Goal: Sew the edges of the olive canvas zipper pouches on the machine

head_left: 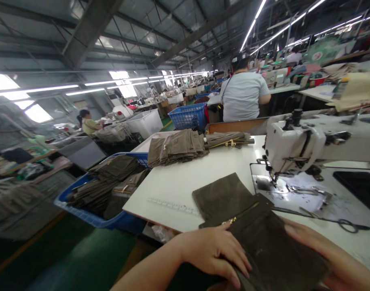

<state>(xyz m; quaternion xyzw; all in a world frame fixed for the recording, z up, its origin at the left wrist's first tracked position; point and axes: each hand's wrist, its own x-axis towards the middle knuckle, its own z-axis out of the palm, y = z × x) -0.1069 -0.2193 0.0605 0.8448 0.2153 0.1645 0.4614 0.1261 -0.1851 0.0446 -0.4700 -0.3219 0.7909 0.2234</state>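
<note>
A dark olive fabric panel with a zipper [263,238] lies across the near table edge, its gold zipper pull showing near the left side. My left hand [215,250] is closed on the panel's left edge, fingers bent over the cloth. At the right edge my right hand [315,242] grips the same panel, thumb side on top and the other fingers mostly hidden beneath. The panel's far part [224,194] rests flat on the white table [169,182]. Beyond it, to the right, stands a white sewing machine [294,145], its needle area lit.
Stacked zippered fabric pieces [178,147] lie at the table's back. A blue basket [96,220] full of similar pieces stands at the left. Scissors [348,225] and a black phone-like slab [357,184] lie at the right. A co-worker [245,95] sits ahead, facing away.
</note>
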